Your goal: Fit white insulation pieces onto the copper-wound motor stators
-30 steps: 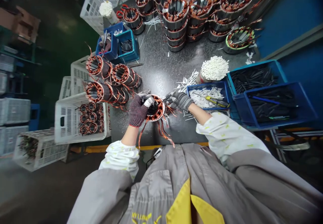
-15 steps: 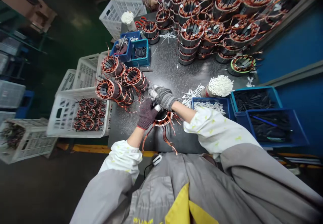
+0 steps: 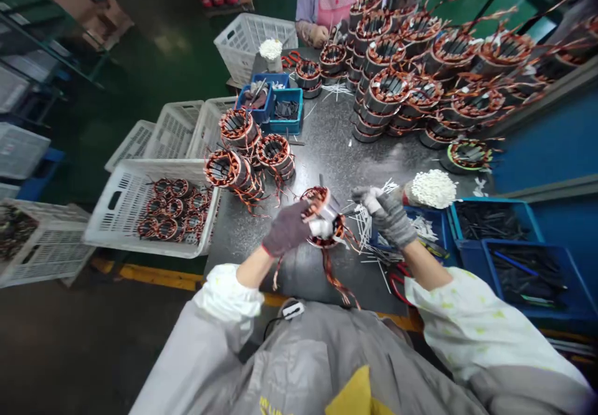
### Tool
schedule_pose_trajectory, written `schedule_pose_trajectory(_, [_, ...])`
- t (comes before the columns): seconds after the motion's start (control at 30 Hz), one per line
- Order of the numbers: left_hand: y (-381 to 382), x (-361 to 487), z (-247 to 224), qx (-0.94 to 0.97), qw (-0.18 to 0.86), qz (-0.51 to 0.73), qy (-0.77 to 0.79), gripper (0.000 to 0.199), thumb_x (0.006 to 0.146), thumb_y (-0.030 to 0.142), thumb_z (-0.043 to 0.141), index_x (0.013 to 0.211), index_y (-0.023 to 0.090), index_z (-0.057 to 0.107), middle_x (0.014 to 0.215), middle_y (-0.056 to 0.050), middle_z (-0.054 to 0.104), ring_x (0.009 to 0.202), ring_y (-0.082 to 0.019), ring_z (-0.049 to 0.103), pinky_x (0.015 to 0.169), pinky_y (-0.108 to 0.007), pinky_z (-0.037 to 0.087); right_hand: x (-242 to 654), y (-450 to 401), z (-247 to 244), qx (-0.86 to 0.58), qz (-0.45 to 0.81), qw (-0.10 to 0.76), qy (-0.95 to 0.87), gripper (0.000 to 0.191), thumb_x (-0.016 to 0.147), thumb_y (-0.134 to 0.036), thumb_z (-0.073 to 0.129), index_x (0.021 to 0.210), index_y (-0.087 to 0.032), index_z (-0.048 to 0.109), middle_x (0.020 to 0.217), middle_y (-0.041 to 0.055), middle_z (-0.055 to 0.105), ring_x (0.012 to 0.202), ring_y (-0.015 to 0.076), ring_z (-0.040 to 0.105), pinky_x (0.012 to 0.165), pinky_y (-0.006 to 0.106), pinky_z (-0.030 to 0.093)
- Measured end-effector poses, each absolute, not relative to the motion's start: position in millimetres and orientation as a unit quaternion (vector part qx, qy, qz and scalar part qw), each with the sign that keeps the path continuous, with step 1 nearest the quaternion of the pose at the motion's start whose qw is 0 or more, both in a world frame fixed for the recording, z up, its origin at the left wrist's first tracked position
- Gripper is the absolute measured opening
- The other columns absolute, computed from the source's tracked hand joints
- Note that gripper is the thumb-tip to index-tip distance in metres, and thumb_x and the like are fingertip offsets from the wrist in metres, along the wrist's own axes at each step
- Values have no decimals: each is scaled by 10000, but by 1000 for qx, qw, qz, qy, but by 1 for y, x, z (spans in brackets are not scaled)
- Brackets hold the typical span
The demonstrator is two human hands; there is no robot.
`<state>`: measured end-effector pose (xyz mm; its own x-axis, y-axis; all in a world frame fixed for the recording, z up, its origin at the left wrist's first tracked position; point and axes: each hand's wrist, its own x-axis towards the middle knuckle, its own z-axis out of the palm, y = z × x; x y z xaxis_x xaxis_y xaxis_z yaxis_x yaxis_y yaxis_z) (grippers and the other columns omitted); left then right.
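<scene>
A motor stator (image 3: 331,208) with copper windings is on the table before me, tilted, its loose copper leads (image 3: 331,271) trailing toward my body. My left hand (image 3: 290,228), in a dark purple glove, is closed around its left side. My right hand (image 3: 385,212), in a grey glove, is apart from the stator, to its right, above scattered thin white sticks (image 3: 367,231). Its fingers are drawn together and point left; what they hold, if anything, cannot be made out. Red-handled scissors (image 3: 397,283) lie below the right wrist.
Stators (image 3: 228,169) stand left; taller stacks (image 3: 387,91) fill the back right. A white crate (image 3: 126,240) holds more stators. At right are a bundle of white sticks (image 3: 434,187) and blue bins (image 3: 527,278) of dark strips. A co-worker's hand (image 3: 319,36) is at the far edge.
My right hand has left the stator and moved right, over the white sticks. The stator has tipped, showing its side, with my left hand still on it. The camera view has shifted.
</scene>
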<state>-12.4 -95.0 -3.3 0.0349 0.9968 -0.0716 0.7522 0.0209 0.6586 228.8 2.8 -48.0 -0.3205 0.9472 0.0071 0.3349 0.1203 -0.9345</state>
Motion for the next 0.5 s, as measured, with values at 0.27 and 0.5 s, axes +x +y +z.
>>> schedule_pose_trajectory(0.27, [35, -109, -2, 576, 86, 323, 746, 430, 613, 465, 929, 853, 186, 706, 881, -93, 716, 1154, -400, 624, 1142, -661, 317, 269, -38, -27, -487, 330, 284, -758, 280, 976, -368, 506, 1074, -285, 754, 1042, 70, 789, 977, 268, 737, 924, 453, 581])
schedule_pose_trajectory(0.5, [1, -74, -6, 574, 135, 371, 717, 435, 738, 314, 859, 1102, 145, 690, 1230, -124, 685, 1437, -400, 392, 1252, -692, 8, 234, -12, -17, -203, 239, 47, -949, 365, 966, -298, 524, 1267, -218, 714, 1268, 127, 716, 1047, 272, 647, 912, 425, 480])
